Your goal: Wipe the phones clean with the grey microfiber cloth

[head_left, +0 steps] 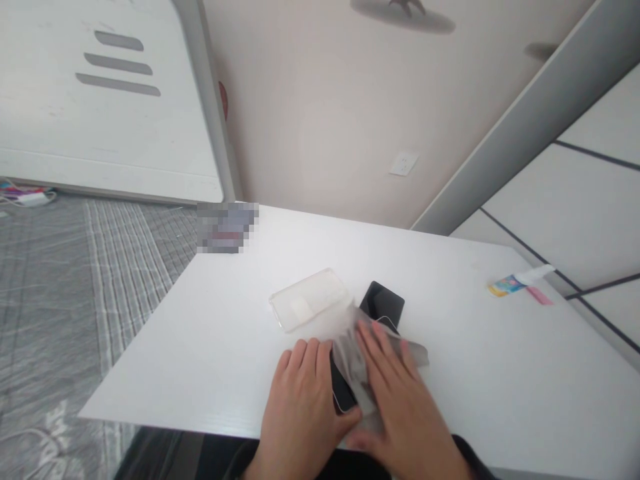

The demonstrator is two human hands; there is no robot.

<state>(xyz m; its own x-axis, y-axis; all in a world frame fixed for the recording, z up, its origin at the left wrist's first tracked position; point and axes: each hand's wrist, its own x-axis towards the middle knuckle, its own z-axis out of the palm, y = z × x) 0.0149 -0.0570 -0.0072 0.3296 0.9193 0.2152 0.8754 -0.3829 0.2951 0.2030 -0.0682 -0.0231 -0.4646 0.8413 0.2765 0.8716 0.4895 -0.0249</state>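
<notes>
My left hand [305, 403] is closed around the side of a black phone [341, 388] with a thin silver rim, near the table's front edge. A thin grey cloth [353, 363] covers much of this phone. My right hand [400, 400] lies over the cloth, fingers stretched out flat and pressing it down, thumb towards the left hand. Just beyond the phone's far end is a second flat black device [383, 303], partly covered; its exact kind is unclear. To the left of the cloth, a clear phone case [307, 300] rests on the table.
The white table [210, 373] has a tube with a colourful label [510, 285] and a pink strip [540, 296] at its right. A pixelated item [227, 228] sits at the far left corner. A grey striped bedcover [55, 287] adjoins the left side; a wall stands behind.
</notes>
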